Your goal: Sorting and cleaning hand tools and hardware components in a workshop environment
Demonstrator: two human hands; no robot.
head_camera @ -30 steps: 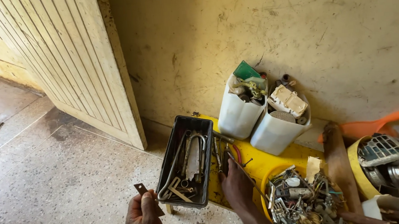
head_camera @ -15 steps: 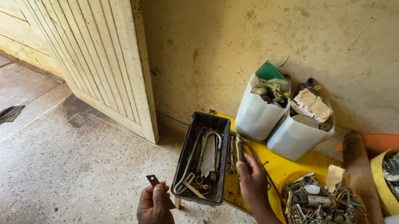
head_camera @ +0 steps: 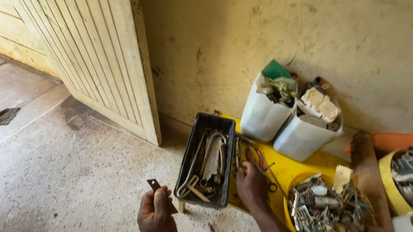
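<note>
Head view is showing the left hand [head_camera: 156,218] pinching a small flat metal strip [head_camera: 154,185], its long axis slanting up-left, just left of the black tool tray [head_camera: 189,155]; the right hand [head_camera: 252,187] is resting fingers-curled on the yellow toolbox [head_camera: 291,168], beside the tray

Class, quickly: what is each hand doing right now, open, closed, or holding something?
Left hand: closed on a small flat metal strip.
Right hand: resting on the yellow tray among tools, beside the black tool tray; its grip cannot be told.
</note>
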